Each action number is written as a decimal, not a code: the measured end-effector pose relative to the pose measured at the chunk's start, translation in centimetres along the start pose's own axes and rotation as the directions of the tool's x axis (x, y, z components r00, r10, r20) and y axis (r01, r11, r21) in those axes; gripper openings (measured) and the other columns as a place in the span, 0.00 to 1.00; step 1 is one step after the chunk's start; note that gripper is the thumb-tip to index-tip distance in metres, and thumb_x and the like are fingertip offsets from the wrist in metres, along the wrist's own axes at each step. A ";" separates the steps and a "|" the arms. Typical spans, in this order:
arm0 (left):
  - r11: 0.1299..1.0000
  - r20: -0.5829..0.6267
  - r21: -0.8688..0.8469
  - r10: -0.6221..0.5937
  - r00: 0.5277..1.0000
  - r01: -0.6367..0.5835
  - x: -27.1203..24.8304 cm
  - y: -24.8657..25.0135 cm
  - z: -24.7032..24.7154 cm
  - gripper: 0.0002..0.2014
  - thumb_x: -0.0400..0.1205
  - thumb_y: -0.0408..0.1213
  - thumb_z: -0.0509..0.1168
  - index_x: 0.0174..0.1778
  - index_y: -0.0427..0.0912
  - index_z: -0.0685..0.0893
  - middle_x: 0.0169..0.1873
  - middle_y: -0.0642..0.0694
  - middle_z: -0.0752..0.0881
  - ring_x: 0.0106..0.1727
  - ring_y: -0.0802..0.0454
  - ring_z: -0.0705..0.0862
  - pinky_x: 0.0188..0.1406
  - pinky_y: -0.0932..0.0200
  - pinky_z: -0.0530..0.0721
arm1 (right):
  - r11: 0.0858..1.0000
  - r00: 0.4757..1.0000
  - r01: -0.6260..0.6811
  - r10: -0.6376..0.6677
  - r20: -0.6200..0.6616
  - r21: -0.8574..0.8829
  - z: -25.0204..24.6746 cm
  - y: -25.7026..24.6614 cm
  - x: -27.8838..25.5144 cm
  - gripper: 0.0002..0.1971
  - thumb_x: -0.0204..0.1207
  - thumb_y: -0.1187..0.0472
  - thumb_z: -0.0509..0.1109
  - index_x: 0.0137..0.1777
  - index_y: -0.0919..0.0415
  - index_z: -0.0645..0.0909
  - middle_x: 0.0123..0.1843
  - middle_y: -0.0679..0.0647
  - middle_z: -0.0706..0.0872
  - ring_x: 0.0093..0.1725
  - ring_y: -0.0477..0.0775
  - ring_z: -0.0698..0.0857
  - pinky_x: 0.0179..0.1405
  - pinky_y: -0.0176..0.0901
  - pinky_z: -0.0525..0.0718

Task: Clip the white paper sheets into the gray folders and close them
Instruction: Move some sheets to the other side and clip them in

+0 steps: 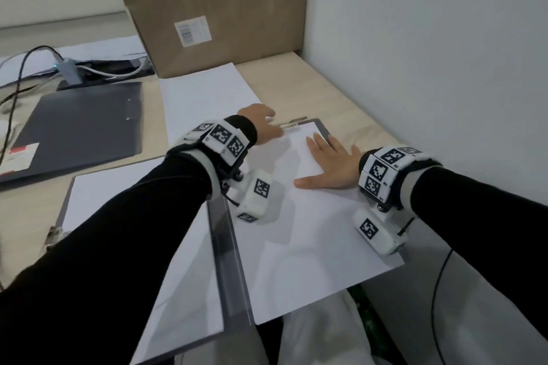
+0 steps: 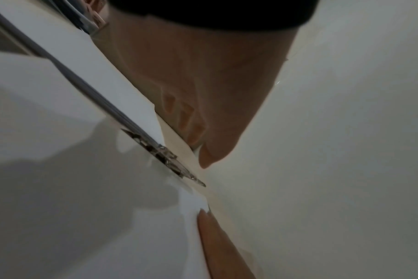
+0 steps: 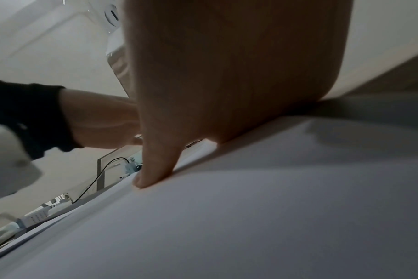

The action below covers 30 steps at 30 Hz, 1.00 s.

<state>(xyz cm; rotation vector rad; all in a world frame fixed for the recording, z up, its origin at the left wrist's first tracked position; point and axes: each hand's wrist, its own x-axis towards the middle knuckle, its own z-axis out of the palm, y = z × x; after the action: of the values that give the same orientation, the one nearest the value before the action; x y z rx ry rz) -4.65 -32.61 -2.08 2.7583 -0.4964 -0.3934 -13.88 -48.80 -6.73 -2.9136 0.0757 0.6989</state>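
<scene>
An open gray folder [image 1: 228, 249] lies in front of me with a white sheet [image 1: 299, 234] on its right half and another sheet [image 1: 118, 201] on its left half. My right hand [image 1: 326, 163] presses flat on the right sheet, fingers straight [image 3: 155, 169]. The folder's metal clip [image 1: 293, 123] sits at the top edge, its lever [image 2: 167, 158] raised off the paper. My left hand [image 1: 261, 124] is at the clip's left end with fingers [image 2: 186, 117] curled. Its longest digit [image 2: 210, 156] ends just beside the clip, and a strip of table shows between them.
A closed gray folder [image 1: 80, 130] lies at the left, with a loose stack of white paper [image 1: 207, 98] beyond the clip. A tall cardboard box [image 1: 213, 9] stands at the back. Cables and a small hub [image 1: 71, 68] sit at the back left. A wall [image 1: 430, 53] runs close along the right.
</scene>
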 end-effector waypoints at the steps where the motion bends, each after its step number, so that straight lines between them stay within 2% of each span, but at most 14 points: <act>1: 0.998 0.026 -0.046 0.034 0.999 -0.032 0.5 0.6 0.1 0.29 0.82 0.45 0.62 0.79 0.46 0.66 0.81 0.45 0.64 0.81 0.46 0.63 0.77 0.55 0.64 | 1.000 1.000 0.002 -0.002 -0.001 0.001 0.1 0.1 0.1 0.56 0.65 0.21 0.54 0.82 0.49 0.28 0.84 0.44 0.28 0.84 0.52 0.31 0.78 0.71 0.39; 5: 0.989 0.076 -0.094 0.122 0.990 -0.115 1.7 2.1 1.3 0.26 0.85 0.35 0.56 0.81 0.42 0.62 0.81 0.45 0.65 0.82 0.48 0.63 0.78 0.60 0.59 | 1.000 1.000 0.002 -0.002 0.010 0.011 0.1 0.1 0.2 0.57 0.64 0.21 0.54 0.82 0.48 0.28 0.84 0.43 0.28 0.84 0.51 0.30 0.78 0.71 0.37; 8: 0.981 0.073 -0.140 0.145 0.987 -0.134 2.5 2.6 2.1 0.25 0.85 0.32 0.55 0.81 0.41 0.64 0.79 0.44 0.69 0.80 0.48 0.67 0.77 0.61 0.62 | 1.000 1.000 0.003 -0.004 0.011 0.023 0.1 0.1 0.1 0.57 0.64 0.21 0.55 0.82 0.48 0.28 0.84 0.43 0.28 0.84 0.51 0.30 0.79 0.70 0.36; 13: 0.901 -0.087 -0.400 0.146 0.985 -0.169 2.6 2.4 1.9 0.22 0.84 0.38 0.59 0.76 0.41 0.72 0.71 0.44 0.79 0.71 0.47 0.78 0.66 0.63 0.71 | 0.999 1.000 0.002 -0.003 0.003 0.033 0.0 0.0 -0.1 0.56 0.65 0.22 0.56 0.82 0.47 0.29 0.84 0.43 0.28 0.83 0.50 0.30 0.79 0.70 0.36; 15: 0.871 -0.163 -0.456 0.121 0.979 -0.183 2.3 1.6 1.2 0.18 0.84 0.41 0.59 0.69 0.40 0.79 0.65 0.43 0.84 0.64 0.47 0.82 0.58 0.64 0.74 | 1.000 1.000 0.001 -0.002 0.008 0.031 0.0 0.0 -0.1 0.56 0.65 0.22 0.55 0.82 0.47 0.28 0.84 0.43 0.28 0.83 0.50 0.30 0.79 0.69 0.35; 17: 0.881 -0.239 -0.439 0.075 0.968 -0.177 2.1 0.4 0.4 0.16 0.84 0.43 0.58 0.58 0.38 0.86 0.58 0.43 0.88 0.55 0.48 0.84 0.52 0.64 0.73 | 1.000 1.000 -0.002 0.002 0.012 0.026 0.0 0.1 -0.1 0.56 0.65 0.21 0.55 0.82 0.47 0.28 0.84 0.42 0.27 0.83 0.50 0.30 0.79 0.69 0.35; 19: 0.929 -0.261 -0.346 0.040 0.965 -0.132 1.5 -0.9 -0.3 0.17 0.84 0.44 0.56 0.52 0.39 0.88 0.54 0.42 0.89 0.50 0.48 0.82 0.49 0.64 0.71 | 1.000 1.000 -0.005 0.005 0.005 0.029 0.0 0.1 0.0 0.56 0.65 0.21 0.55 0.82 0.46 0.29 0.84 0.42 0.28 0.83 0.50 0.30 0.79 0.69 0.35; 20: 0.958 -0.251 -0.268 0.037 0.967 -0.106 1.1 -1.5 -0.6 0.18 0.85 0.44 0.55 0.54 0.40 0.89 0.55 0.42 0.89 0.51 0.46 0.82 0.49 0.62 0.73 | 1.000 1.000 -0.005 0.005 0.001 0.031 0.0 0.1 0.0 0.56 0.65 0.21 0.55 0.82 0.46 0.29 0.84 0.42 0.28 0.83 0.50 0.30 0.79 0.69 0.35; 22: 0.994 -0.215 -0.048 0.082 0.973 -0.094 0.4 -2.2 -0.9 0.19 0.86 0.46 0.52 0.63 0.46 0.85 0.62 0.44 0.86 0.62 0.43 0.81 0.58 0.56 0.76 | 0.999 1.000 -0.005 0.005 -0.002 0.035 0.0 0.0 -0.1 0.56 0.65 0.21 0.55 0.82 0.47 0.29 0.84 0.42 0.28 0.84 0.50 0.30 0.79 0.68 0.35; 23: 0.992 -0.190 0.069 0.113 0.975 -0.102 0.1 -2.5 -0.9 0.19 0.87 0.46 0.50 0.66 0.48 0.82 0.65 0.45 0.84 0.66 0.42 0.80 0.62 0.53 0.76 | 0.999 1.000 -0.005 0.005 -0.004 0.039 0.1 0.0 -0.1 0.56 0.65 0.22 0.55 0.82 0.47 0.29 0.84 0.43 0.28 0.84 0.50 0.30 0.79 0.68 0.35; 25: 0.965 -0.136 0.248 0.125 0.983 -0.088 -0.2 -2.5 -1.1 0.19 0.87 0.44 0.46 0.65 0.46 0.79 0.65 0.46 0.82 0.68 0.42 0.77 0.59 0.49 0.74 | 0.999 1.000 -0.009 0.010 -0.010 0.041 0.1 -0.1 -0.1 0.56 0.65 0.22 0.55 0.82 0.47 0.29 0.84 0.43 0.28 0.84 0.50 0.30 0.78 0.68 0.36; 26: 0.950 -0.122 0.305 0.110 0.986 -0.068 -0.3 -2.4 -1.2 0.19 0.88 0.43 0.45 0.66 0.46 0.77 0.66 0.47 0.79 0.69 0.43 0.76 0.58 0.48 0.74 | 0.999 1.000 -0.011 0.011 -0.014 0.036 0.1 -0.1 -0.1 0.56 0.65 0.22 0.55 0.82 0.47 0.30 0.84 0.43 0.28 0.84 0.51 0.31 0.78 0.68 0.36; 28: 0.915 -0.094 0.401 0.075 0.993 -0.031 -0.5 -2.0 -1.4 0.18 0.88 0.40 0.45 0.69 0.45 0.74 0.70 0.50 0.74 0.73 0.47 0.72 0.64 0.47 0.74 | 0.999 1.000 -0.013 0.014 -0.016 0.031 0.1 -0.1 -0.1 0.56 0.65 0.22 0.55 0.82 0.47 0.30 0.84 0.43 0.28 0.84 0.51 0.31 0.78 0.68 0.36; 30: 0.897 -0.023 0.442 0.039 0.999 -0.025 -0.2 -1.9 -1.4 0.18 0.87 0.37 0.45 0.67 0.42 0.75 0.68 0.46 0.78 0.71 0.45 0.74 0.68 0.46 0.73 | 0.999 1.000 -0.016 0.017 -0.016 0.032 0.1 -0.1 0.0 0.56 0.65 0.22 0.56 0.82 0.47 0.30 0.84 0.43 0.29 0.84 0.51 0.31 0.78 0.68 0.36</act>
<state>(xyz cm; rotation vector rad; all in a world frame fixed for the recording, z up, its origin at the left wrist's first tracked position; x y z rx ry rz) -3.88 -30.52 -1.43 3.1802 -0.6985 -0.2518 -13.92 -48.65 -6.84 -2.8920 0.1116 0.6697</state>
